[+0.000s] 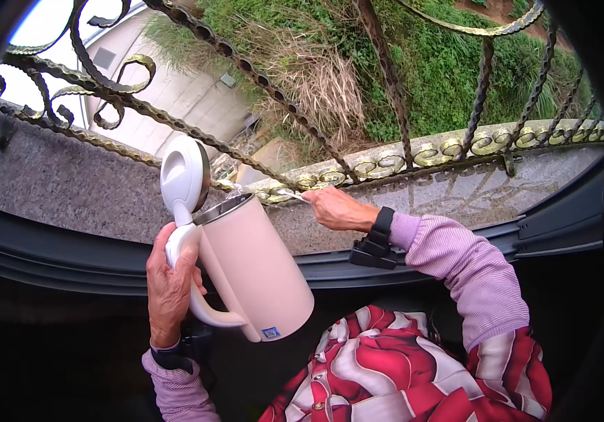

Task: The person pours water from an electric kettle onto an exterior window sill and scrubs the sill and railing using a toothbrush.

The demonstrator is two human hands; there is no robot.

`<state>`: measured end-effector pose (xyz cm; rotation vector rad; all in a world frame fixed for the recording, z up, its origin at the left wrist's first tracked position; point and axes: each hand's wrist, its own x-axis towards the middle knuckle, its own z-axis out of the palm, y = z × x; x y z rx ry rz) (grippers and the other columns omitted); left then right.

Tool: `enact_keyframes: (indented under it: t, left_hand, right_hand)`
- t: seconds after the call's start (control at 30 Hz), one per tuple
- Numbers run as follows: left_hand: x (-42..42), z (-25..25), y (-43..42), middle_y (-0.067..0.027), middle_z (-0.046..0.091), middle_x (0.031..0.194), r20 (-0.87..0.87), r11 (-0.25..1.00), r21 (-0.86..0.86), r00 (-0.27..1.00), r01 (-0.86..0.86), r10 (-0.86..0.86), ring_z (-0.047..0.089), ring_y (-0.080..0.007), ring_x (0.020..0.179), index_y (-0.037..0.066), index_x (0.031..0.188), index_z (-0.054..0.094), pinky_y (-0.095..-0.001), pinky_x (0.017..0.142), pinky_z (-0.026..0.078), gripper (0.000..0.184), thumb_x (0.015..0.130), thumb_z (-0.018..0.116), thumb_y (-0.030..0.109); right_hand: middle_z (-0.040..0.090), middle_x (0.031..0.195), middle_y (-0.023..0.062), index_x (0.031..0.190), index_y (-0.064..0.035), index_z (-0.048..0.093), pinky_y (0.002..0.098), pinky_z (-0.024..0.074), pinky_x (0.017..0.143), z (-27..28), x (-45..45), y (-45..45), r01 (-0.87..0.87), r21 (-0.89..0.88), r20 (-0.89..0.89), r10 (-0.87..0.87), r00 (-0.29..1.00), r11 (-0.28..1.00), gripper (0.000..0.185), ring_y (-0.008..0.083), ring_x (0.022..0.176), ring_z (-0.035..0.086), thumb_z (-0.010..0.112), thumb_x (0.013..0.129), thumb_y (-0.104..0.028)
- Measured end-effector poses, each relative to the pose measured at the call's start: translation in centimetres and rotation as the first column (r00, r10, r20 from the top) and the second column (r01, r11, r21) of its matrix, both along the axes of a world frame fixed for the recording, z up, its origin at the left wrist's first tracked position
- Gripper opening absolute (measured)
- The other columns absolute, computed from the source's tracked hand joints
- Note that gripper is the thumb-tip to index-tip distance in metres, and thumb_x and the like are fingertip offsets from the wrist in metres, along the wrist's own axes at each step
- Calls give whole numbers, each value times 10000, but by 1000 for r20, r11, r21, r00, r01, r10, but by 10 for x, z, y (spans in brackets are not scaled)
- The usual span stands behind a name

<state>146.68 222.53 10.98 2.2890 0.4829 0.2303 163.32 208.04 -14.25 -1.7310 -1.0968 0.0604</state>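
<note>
My left hand wraps round the white handle of a pale pink electric kettle. The kettle is tilted, its mouth toward the railing, and its white lid stands open. Something clear and shiny, looking like water, shows at the metal rim; the inside is mostly hidden. To the right of the mouth, my right hand is closed, pinching a thin whitish stick-like thing that points toward the kettle. Its far end is too small to make out, and I cannot tell whether it touches the railing behind.
A twisted metal railing with scrollwork crosses beyond my hands, above a speckled stone ledge. A dark window track runs along the near side. Outside are green bushes and a pale building. Black bands circle both wrists.
</note>
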Motion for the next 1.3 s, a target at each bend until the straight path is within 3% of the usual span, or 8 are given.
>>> enact_keyframes:
  t: [0.3, 0.4, 0.5, 0.53, 0.63, 0.9, 1.2, 1.3]
  left_hand:
    - [-19, -12, 2, -37, 532, 712, 232, 975, -216, 968, -45, 96, 497, -55, 471, -35, 1253, 377, -184, 370, 433, 515, 801, 599, 74]
    - [-22, -6, -1, -51, 537, 724, 276, 971, -236, 955, -47, 113, 497, -58, 472, -28, 1263, 360, -187, 372, 436, 533, 791, 595, 48]
    - [-21, -5, -1, -66, 543, 736, 312, 964, -261, 942, -43, 127, 495, -60, 469, -22, 1271, 342, -189, 376, 439, 544, 787, 585, 30]
    - [-20, -6, -1, -75, 545, 745, 316, 960, -275, 939, -47, 136, 494, -67, 464, -16, 1281, 321, -194, 378, 443, 569, 778, 586, 18]
    - [-21, -15, 2, -88, 555, 770, 350, 959, -283, 931, -5, 108, 494, -75, 461, -9, 1293, 302, -203, 376, 447, 599, 769, 590, 6]
    - [-35, -41, 3, -148, 577, 829, 503, 947, -319, 853, 38, 135, 495, -93, 457, 72, 1351, 223, -220, 380, 456, 704, 751, 576, -38]
    - [-51, -76, 3, -146, 565, 756, 633, 958, -268, 769, 105, 93, 485, -109, 444, 76, 1375, 136, -238, 395, 458, 772, 743, 564, -38]
    - [-57, -86, 10, -148, 565, 757, 621, 964, -250, 778, 86, 91, 483, -108, 444, 84, 1380, 105, -238, 392, 453, 797, 736, 561, -30]
  right_hand:
    - [394, 485, -10, 727, -42, 463, 290, 330, 412, -19, 14, 16, -108, 219, -4, 112, 994, 970, 110, 84, 450, 442, 559, 770, -75]
    - [459, 502, 54, 714, -21, 457, 328, 377, 441, 4, 10, 8, 24, -31, 125, -20, 992, 999, 130, 163, 481, 510, 572, 741, -72]
    - [494, 527, 120, 712, -3, 457, 383, 397, 467, 0, 12, 14, 48, 57, 156, -57, 986, 997, 134, 261, 501, 531, 568, 716, -78]
    - [516, 556, 155, 708, 4, 464, 405, 412, 488, -5, 13, 15, -131, 241, -220, 185, 958, 962, 141, 329, 531, 534, 569, 693, -89]
    - [504, 546, 156, 700, 6, 469, 415, 424, 500, -6, 4, 3, 25, -205, 85, -7, 996, 978, 134, 352, 545, 538, 556, 700, -96]
    - [498, 619, 187, 741, 3, 418, 437, 408, 544, -2, -2, 8, -20, 54, 82, 15, 997, 998, 134, 375, 616, 527, 519, 726, -84]
    - [528, 675, 228, 799, 48, 433, 466, 413, 548, 5, -8, 2, -1, -145, -74, -9, 997, 989, 151, 415, 647, 539, 525, 729, -50]
    - [529, 668, 233, 843, 44, 464, 458, 423, 554, 4, -16, 23, 75, -20, -267, -78, 961, 997, 131, 413, 648, 538, 485, 763, -58]
